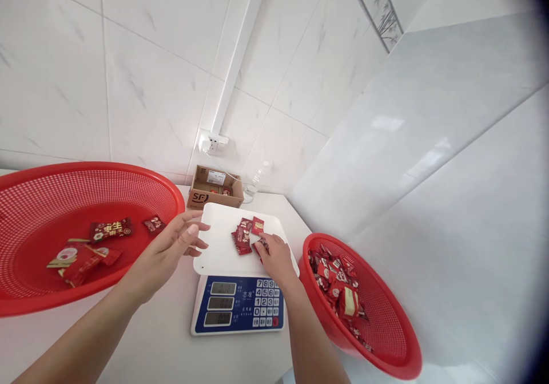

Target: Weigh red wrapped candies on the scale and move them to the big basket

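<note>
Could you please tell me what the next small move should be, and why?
I would probably settle the red packet at the right hand flat beside the other packets: its fingers are already there at the white tray, with bare surface around them, and the left hand is open and empty.

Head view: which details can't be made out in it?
All in the head view:
- Blue-and-white digital scale: small key labels, too small.
- Dark red wrapped packet at the right hand: partly covered by fingers; firmness of grip unclear.
- Large red mesh plastic basket on the left: outer end cut off by the left edge.
- Open brown cardboard box: floor partly hidden by its front wall.
</note>
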Tool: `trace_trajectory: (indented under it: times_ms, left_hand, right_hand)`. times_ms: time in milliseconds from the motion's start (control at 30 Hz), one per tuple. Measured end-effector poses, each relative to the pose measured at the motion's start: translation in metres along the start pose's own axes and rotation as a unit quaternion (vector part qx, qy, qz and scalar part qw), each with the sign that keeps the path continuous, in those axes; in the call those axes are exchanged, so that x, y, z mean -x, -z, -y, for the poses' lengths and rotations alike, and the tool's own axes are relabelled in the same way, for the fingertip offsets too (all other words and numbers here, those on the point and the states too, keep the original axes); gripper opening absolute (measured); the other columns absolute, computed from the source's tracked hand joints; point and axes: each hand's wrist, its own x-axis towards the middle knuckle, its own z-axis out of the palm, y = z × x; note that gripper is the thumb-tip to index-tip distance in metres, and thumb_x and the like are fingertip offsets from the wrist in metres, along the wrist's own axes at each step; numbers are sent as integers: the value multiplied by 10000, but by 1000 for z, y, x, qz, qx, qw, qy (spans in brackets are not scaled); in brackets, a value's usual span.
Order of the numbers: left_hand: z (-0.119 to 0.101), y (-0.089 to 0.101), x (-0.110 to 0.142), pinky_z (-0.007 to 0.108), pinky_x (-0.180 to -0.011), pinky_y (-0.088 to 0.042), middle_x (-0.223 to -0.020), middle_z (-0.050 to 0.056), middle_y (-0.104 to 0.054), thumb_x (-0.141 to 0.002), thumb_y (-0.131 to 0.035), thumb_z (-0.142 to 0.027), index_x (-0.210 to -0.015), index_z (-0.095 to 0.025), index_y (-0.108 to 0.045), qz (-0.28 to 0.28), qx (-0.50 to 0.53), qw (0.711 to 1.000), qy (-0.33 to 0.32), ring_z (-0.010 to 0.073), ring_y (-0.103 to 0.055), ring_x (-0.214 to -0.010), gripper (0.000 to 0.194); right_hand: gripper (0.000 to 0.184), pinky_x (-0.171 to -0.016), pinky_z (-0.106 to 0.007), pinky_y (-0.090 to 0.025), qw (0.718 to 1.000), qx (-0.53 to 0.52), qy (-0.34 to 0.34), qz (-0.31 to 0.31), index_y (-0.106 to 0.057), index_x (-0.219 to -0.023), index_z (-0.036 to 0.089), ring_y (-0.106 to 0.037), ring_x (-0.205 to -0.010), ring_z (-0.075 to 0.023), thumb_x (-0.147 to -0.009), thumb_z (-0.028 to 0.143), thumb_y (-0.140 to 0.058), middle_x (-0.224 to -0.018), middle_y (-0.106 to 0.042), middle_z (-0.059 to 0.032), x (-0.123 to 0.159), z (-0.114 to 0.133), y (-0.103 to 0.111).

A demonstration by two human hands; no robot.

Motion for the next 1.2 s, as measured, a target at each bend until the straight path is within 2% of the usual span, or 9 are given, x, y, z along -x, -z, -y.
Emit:
trace_trajectory:
  times_ms: [167, 267, 400, 500, 667, 767, 867, 967, 1200]
  left_hand:
    - [1, -1, 0, 381, -797, -522, -1136, 50, -590, -790, -450, -641, -1194, -290, -458, -1, -5, 1000, 3, 204, -615, -895, 535]
    - [1, -1, 0, 385, -807, -518, -1139, 46, -586, -792, -447, -640, -1202, -301, -453, 0, -8, 1000, 5, 203, -612, -898, 532]
    - [1, -1, -1, 398, -824, -513, -1141, 46, -581, -795, -438, -643, -1201, -307, -463, 4, -10, 1000, 8, 206, -606, -903, 527]
    - [4, -1, -2, 404, -833, -511, -1144, 44, -579, -797, -439, -640, -1206, -312, -462, 6, -8, 1000, 7, 204, -606, -902, 526]
    - [7, 0, -2, 422, -835, -511, -1154, 57, -578, -801, -445, -628, -1231, -304, -444, 9, -9, 1000, 9, 217, -610, -914, 538]
    - [5, 0, -2, 419, -827, -517, -1140, 65, -588, -796, -449, -631, -1217, -287, -453, 7, -12, 1000, 9, 220, -616, -907, 544]
    - [3, 0, -2, 403, -821, -523, -1132, 61, -597, -793, -450, -636, -1198, -285, -468, 4, -13, 1000, 3, 212, -624, -895, 537]
    - [2, 0, -2, 401, -808, -529, -1123, 63, -604, -782, -459, -643, -1192, -283, -474, 2, -12, 1000, 3, 214, -628, -887, 546]
    - [5, 2, -2, 414, -840, -517, -1143, 60, -586, -801, -436, -633, -1212, -293, -453, 17, -15, 1000, 8, 211, -613, -908, 533]
  right_hand:
    - [445, -1079, -594, -122, 997, -2, 56, 51, -516, -1286, 351, -167, -1398, -295, -845, 404, -536, -1493, -323, -38, 1, 19, -5]
    - [443, -1086, -596, -65, 995, 2, 57, 87, -527, -1280, 341, -125, -1408, -293, -844, 419, -538, -1495, -322, -34, 0, 26, -6]
    - [393, -1086, -589, -108, 998, -4, 8, 61, -564, -1241, 315, -221, -1383, -287, -875, 423, -469, -1421, -440, -41, 0, 18, -4]
    - [382, -1082, -582, -146, 999, -4, -13, 39, -603, -1197, 277, -268, -1363, -304, -881, 425, -448, -1393, -473, -62, 1, 12, -2]
    - [357, -1076, -563, -191, 998, -20, 22, 51, -612, -1181, 274, -342, -1326, -272, -865, 372, -479, -1379, -488, -62, 7, 11, 0]
    - [356, -1081, -498, -232, 997, -42, 38, 55, -610, -1182, 272, -407, -1287, -234, -852, 350, -503, -1369, -498, -59, 8, 10, 1]
    - [408, -1063, -440, -285, 996, -64, 43, 45, -545, -1265, 267, -440, -1263, -215, -873, 345, -458, -1353, -517, -50, 7, 7, 3]
    - [442, -1024, -411, -336, 996, -72, 30, 35, -483, -1322, 278, -478, -1228, -214, -893, 360, -414, -1319, -551, -40, 7, 1, 3]
    - [439, -964, -402, -381, 999, -43, -4, 11, -487, -1307, 283, -548, -1131, -229, -891, 408, -420, -1216, -618, -53, 4, -11, 4]
